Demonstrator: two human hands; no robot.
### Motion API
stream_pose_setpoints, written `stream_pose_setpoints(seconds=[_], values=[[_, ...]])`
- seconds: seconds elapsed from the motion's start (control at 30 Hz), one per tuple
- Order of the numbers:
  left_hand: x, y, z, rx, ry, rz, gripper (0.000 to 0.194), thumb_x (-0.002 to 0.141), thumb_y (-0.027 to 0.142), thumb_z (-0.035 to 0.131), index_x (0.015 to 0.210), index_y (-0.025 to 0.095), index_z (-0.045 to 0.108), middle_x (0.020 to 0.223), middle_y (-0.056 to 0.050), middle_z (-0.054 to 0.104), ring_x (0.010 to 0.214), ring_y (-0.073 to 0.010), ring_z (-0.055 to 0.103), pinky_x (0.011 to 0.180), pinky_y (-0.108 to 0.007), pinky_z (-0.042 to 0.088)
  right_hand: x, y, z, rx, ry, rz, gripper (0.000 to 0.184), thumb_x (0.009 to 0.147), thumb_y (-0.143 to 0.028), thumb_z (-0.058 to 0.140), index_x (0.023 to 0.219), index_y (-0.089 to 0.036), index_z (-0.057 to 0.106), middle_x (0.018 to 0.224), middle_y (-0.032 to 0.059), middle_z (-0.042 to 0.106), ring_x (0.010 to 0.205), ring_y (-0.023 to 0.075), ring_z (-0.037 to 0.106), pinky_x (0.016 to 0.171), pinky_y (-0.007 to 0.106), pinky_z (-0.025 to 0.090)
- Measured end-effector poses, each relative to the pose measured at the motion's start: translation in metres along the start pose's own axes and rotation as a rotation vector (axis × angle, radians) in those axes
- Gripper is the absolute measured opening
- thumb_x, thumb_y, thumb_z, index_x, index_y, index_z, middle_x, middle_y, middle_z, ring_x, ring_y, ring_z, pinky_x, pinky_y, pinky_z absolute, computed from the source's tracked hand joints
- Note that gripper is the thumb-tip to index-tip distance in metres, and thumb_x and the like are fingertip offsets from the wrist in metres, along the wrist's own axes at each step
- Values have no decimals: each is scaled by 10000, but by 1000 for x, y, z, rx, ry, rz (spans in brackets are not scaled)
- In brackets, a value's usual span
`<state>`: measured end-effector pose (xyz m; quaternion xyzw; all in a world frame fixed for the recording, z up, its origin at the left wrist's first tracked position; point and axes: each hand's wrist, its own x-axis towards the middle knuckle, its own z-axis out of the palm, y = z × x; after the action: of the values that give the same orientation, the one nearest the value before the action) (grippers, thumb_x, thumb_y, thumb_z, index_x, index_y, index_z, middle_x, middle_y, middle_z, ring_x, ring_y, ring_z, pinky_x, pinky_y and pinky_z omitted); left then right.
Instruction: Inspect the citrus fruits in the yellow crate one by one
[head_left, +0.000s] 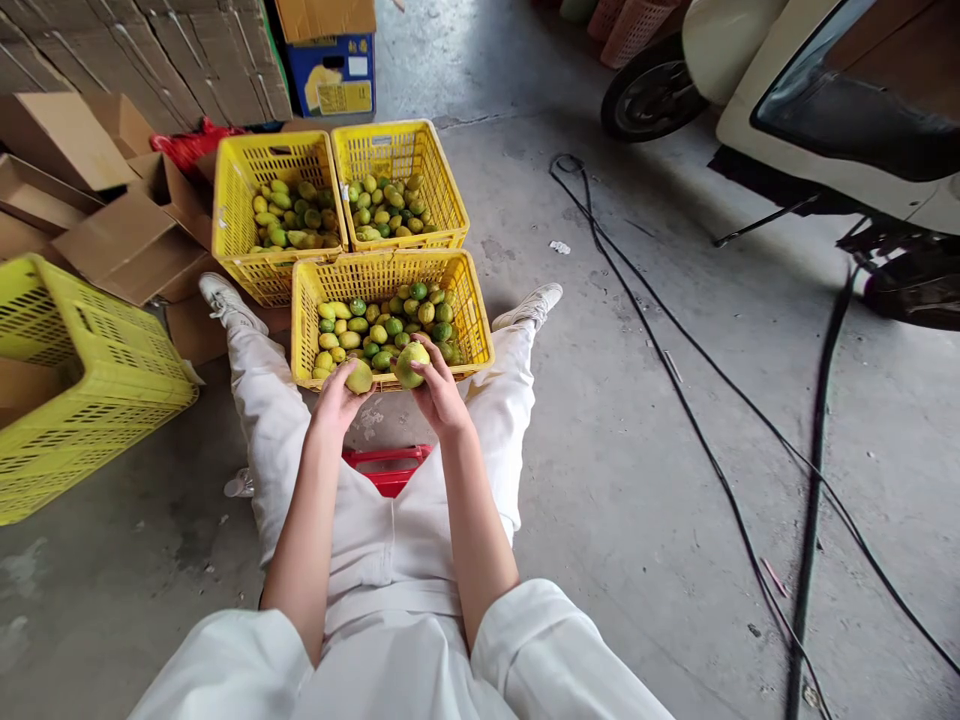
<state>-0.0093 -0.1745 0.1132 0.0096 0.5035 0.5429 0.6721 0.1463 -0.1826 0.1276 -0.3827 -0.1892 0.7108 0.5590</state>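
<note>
Left hand (pixel 340 402), ours: forearm reaching forward between our spread legs, fingers curled about one fruit (pixel 359 377), held over the near rim of the front crate; how tightly they close, we cannot tell.

Right hand (pixel 441 390), ours: forearm likewise extended, thumb and fingers closed around a second fruit (pixel 412 365), a little apart from the first and above the same rim.

Held fruit, two pieces: rounded, yellow-green. The one in our left is duller and partly covered by our fingers; the one in our right is paler and brighter on top.

Front crate (pixel 478 322), one: yellow plastic, slotted walls, set on the floor between our feet. Contents: a loose layer of oval and round fruit, yellow through deep green, some mottled.

Rear left crate (pixel 232 190), one: yellow, slotted, holding a heap of similar green and yellow fruit.

Rear right crate (pixel 444 180), one: same pattern, beside the rear left crate, also holding mixed green and yellow fruit.

Side crate (pixel 112 420), one: yellow-green, at our far left, with a piece of cardboard (pixel 26 388) inside.
</note>
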Motion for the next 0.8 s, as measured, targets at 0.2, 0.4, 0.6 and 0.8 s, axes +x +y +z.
stream_pose_setpoints(seconds=[0.2,0.4,0.6,0.8], values=[[-7,9,5,-67,-137,-50,98,880,271,619,905,178,640,921,-59,694,823,-213,692,629,-285,550,-4,-7,-5,132,-97,14,452,699,-328,749,1122,-314,588,1064,-3,691,977,206,683,764,332,581],[-8,6,2,-24,-280,77,315,693,310,849,912,234,635,902,-6,684,781,-186,668,622,-281,546,-3,-5,-4,190,-42,0,417,655,-260,812,975,-299,546,880,-63,608,719,95,631,475,155,453],[-2,-3,-2,33,-211,138,326,649,247,873,858,239,622,949,17,649,797,-147,623,669,-280,543,0,3,0,-26,88,21,432,623,-275,831,927,-274,525,765,-80,572,630,98,593,490,194,472],[-5,7,0,-24,-171,112,140,821,226,664,961,219,675,1099,-53,677,1031,-215,638,842,-365,574,3,0,-5,103,77,39,426,668,-277,713,1073,-285,578,984,-29,676,878,159,654,672,255,539]])
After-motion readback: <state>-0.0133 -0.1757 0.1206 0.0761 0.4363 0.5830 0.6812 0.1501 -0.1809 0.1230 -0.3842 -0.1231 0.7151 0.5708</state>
